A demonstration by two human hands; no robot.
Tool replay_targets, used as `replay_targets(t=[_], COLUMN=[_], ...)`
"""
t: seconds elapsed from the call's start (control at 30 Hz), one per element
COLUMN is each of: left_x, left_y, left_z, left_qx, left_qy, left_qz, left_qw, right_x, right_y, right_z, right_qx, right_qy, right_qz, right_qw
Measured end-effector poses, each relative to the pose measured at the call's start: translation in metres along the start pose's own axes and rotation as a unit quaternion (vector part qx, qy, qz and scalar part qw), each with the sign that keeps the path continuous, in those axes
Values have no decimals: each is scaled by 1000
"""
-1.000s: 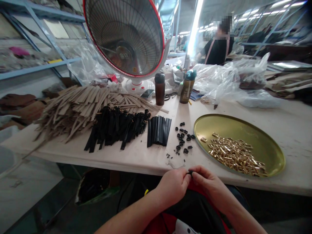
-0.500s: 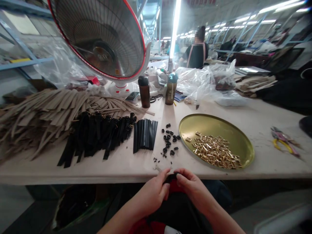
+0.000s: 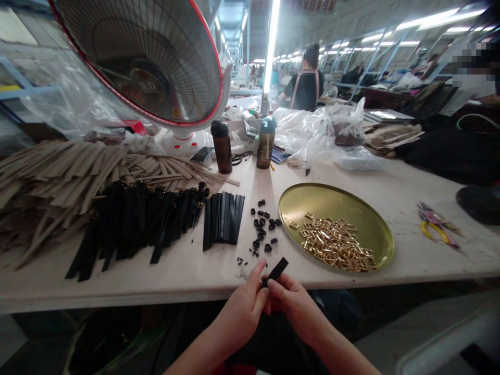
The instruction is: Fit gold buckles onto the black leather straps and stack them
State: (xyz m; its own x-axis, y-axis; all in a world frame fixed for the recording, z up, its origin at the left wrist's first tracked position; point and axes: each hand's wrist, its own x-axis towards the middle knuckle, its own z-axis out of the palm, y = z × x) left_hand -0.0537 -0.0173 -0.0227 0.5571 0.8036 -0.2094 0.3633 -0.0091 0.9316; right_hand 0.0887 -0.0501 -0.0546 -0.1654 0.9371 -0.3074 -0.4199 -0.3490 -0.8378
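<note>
A short black strap (image 3: 278,271) is pinched between my two hands at the table's front edge, its free end sticking up to the right. My left hand (image 3: 250,294) closes on the strap's lower end, which the fingers partly hide. Fingers of my right hand (image 3: 287,292) grip it from the right side. Just beyond lie several small black loops (image 3: 260,229) and tiny black bits (image 3: 240,260). Left of them is a row of flat black strips (image 3: 223,219), then a heap of black straps with buckles (image 3: 133,224). Gold buckles (image 3: 332,242) are piled in a round gold tray (image 3: 353,200) to the right.
Tan strips (image 3: 58,182) cover the table's left side. A large fan (image 3: 148,67) stands behind them. Two bottles (image 3: 221,151) and clear plastic bags (image 3: 320,130) are at the back. Pliers (image 3: 435,224) lie at right. A person (image 3: 307,83) stands farther off.
The strap has turned, so its free end now points up and to the right above my fingers. My view has swung slightly to the right.
</note>
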Motion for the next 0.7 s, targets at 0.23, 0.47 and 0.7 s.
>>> replay_targets(t=[0.23, 0.47, 0.7], left_x=[11, 12, 4], left_y=[-8, -5, 1], left_z=[-11, -3, -6], left_qx=[-110, -86, -59], left_qy=[28, 0, 11], left_qz=[-62, -80, -76], left_qw=[992, 993, 995], right_x=[50, 99, 76], right_y=[-90, -123, -110], right_z=[-105, -161, -122], right_qx=[-568, -805, -640], right_qy=[191, 123, 158], right_qz=[-186, -71, -169], right_qw=[779, 576, 733])
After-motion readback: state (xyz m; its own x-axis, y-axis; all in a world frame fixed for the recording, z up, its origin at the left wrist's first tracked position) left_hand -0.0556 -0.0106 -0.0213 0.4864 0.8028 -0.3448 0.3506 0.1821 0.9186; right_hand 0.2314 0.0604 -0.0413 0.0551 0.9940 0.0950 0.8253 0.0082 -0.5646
